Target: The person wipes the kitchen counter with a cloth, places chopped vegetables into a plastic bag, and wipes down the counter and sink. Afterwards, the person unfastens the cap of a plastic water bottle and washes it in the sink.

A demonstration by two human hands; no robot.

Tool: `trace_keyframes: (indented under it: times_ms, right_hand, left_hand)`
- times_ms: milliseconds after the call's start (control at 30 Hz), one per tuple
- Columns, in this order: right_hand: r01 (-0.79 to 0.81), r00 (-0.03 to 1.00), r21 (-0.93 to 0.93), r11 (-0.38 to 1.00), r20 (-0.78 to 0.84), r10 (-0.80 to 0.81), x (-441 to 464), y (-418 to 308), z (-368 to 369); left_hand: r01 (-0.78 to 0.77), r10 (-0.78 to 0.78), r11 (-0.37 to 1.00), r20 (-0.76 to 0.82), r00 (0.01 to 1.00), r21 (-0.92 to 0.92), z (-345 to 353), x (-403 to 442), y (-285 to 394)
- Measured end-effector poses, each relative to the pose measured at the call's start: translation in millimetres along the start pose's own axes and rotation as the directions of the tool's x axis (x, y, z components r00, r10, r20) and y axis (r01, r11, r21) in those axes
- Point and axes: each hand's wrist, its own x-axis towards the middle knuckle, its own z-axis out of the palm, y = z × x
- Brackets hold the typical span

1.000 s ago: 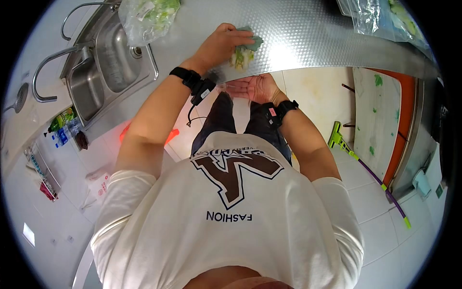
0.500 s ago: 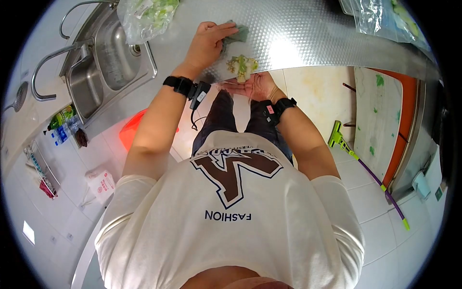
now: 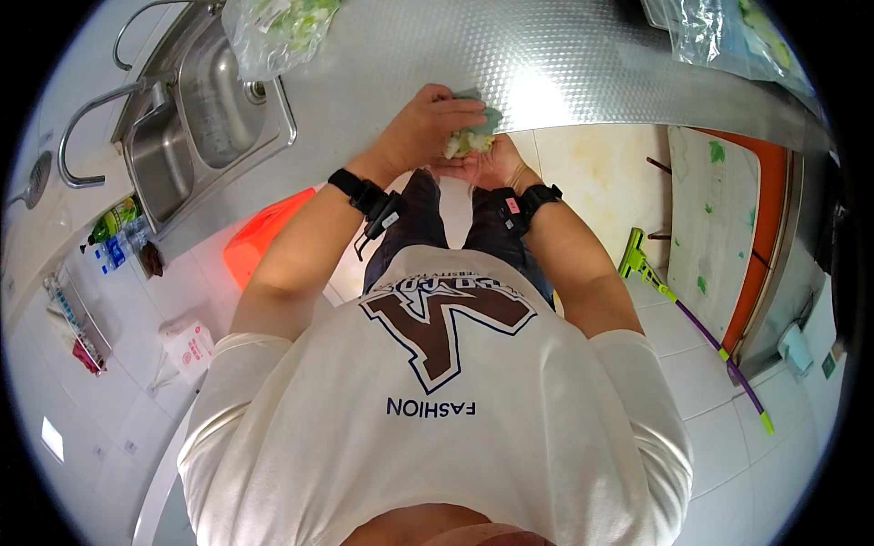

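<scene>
My left hand (image 3: 421, 132) is closed on a grey-green cloth (image 3: 490, 119), which it presses on the steel counter (image 3: 391, 55) near the front edge. Right against the cloth is a small heap of pale green and whitish vegetable scraps (image 3: 468, 144), at the counter's lip. Just below that lip my right hand (image 3: 499, 166) is held palm up with its fingers stretched out, under the scraps. Part of its fingers is hidden by the scraps and my left hand.
A double sink (image 3: 218, 109) with a tap is at the left. Clear plastic bags of greens (image 3: 282, 32) stand at the counter's back left and far right. An orange-red bin (image 3: 259, 241) is on the floor below. A green and purple mop (image 3: 678, 300) leans at the right.
My left hand has drawn the cloth toward me and to the right, pushing the scraps up to the counter edge. My right hand has stayed nearly in place.
</scene>
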Motion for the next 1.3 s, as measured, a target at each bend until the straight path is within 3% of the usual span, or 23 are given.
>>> trace_keyframes:
  times_ms: [100, 167, 300, 367, 500, 600, 733, 767, 833, 867, 900, 933, 967, 1033, 1100, 1133, 1200, 1233, 1267, 1300]
  right_hand:
    - [0.109, 0.992, -0.070, 0.992, -0.056, -0.113, 0, 1, 1]
    - [0.093, 0.992, -0.058, 0.994, -0.080, -0.098, 5, -3, -9]
    - [0.089, 0.984, -0.025, 0.996, -0.151, -0.092, 1, -6, -3]
    - [0.097, 0.981, -0.020, 0.995, -0.165, -0.099, -2, -5, 3]
    - [0.124, 0.964, 0.014, 0.992, -0.240, -0.117, 0, -4, 1]
    - [0.109, 0.957, 0.053, 0.993, -0.275, -0.091, 9, -4, -26]
    - [0.171, 0.962, -0.055, 0.984, -0.207, -0.179, 10, -2, -61]
    - [0.220, 0.930, -0.631, 0.744, -0.097, -0.356, 14, 3, -90]
    - [0.207, 0.893, -0.955, 0.211, 0.096, -0.440, 15, -1, -100]
    - [0.444, 0.814, -0.881, 0.163, 0.321, -0.484, 19, 0, -106]
    - [0.388, 0.918, -0.576, 0.720, 0.169, -0.359, 15, 0, -86]
    - [0.217, 0.976, -0.017, 0.976, 0.008, -0.217, 10, 1, -64]
    - [0.239, 0.971, 0.009, 0.971, 0.012, -0.239, 12, 0, -45]
    - [0.096, 0.995, 0.034, 0.995, -0.020, -0.095, 18, 3, -24]
    - [0.126, 0.992, 0.094, 0.988, -0.034, -0.123, 23, 3, -26]
    - [0.099, 0.995, 0.114, 0.989, -0.037, -0.095, 27, 2, -30]
    - [0.124, 0.992, 0.047, 0.991, -0.039, -0.122, 22, 1, -25]
    - [0.136, 0.990, 0.060, 0.989, -0.034, -0.134, 18, -3, -24]
    - [0.135, 0.989, 0.046, 0.990, -0.073, -0.131, 14, -6, -25]
    - [0.130, 0.985, 0.029, 0.991, -0.113, -0.126, 11, -8, -27]
  left_hand:
    - [-0.014, 0.013, 0.997, -0.019, 1.000, -0.075, 6, -10, 10]
    - [0.075, -0.080, 0.987, -0.030, 0.996, -0.142, 5, -16, 15]
    - [0.160, -0.172, 0.983, -0.157, 0.973, -0.085, -25, -31, -7]
    - [0.387, -0.374, 0.922, -0.304, 0.876, -0.017, -31, -44, -27]
    - [0.378, -0.339, 0.924, -0.317, 0.886, 0.067, -8, -55, -27]
    - [0.302, -0.306, 0.952, -0.261, 0.916, -0.058, 13, -36, 8]
    - [0.096, -0.107, 0.992, -0.146, 0.984, -0.077, 36, -9, 44]
    - [0.012, -0.021, 0.995, -0.091, 0.996, -0.097, 40, -3, 49]
    - [-0.033, 0.010, 0.981, -0.116, 0.993, -0.192, 37, 6, 54]
    - [-0.026, 0.011, 0.993, -0.126, 0.992, -0.118, 31, 5, 54]
    - [-0.022, 0.016, 0.999, -0.129, 0.991, -0.047, 19, 6, 57]
    - [0.013, -0.031, 0.995, -0.189, 0.981, -0.099, 0, 5, 58]
    - [0.040, -0.077, 0.988, -0.243, 0.967, -0.152, -17, 1, 56]
    - [0.192, -0.206, 0.978, -0.251, 0.946, -0.078, -42, -16, 42]
    - [0.302, -0.269, 0.949, -0.274, 0.923, 0.086, -58, -38, 31]
    - [0.279, -0.248, 0.956, -0.251, 0.936, 0.096, -58, -51, 27]
    - [0.162, -0.183, 0.956, 0.066, 0.981, 0.243, -51, -75, 21]
    - [0.146, -0.171, 0.958, 0.079, 0.982, 0.246, -49, -77, 22]
    - [-0.092, 0.040, 0.968, 0.216, 0.976, 0.235, -46, -79, 24]
    - [-0.321, 0.244, 0.928, 0.341, 0.908, 0.191, -41, -80, 26]
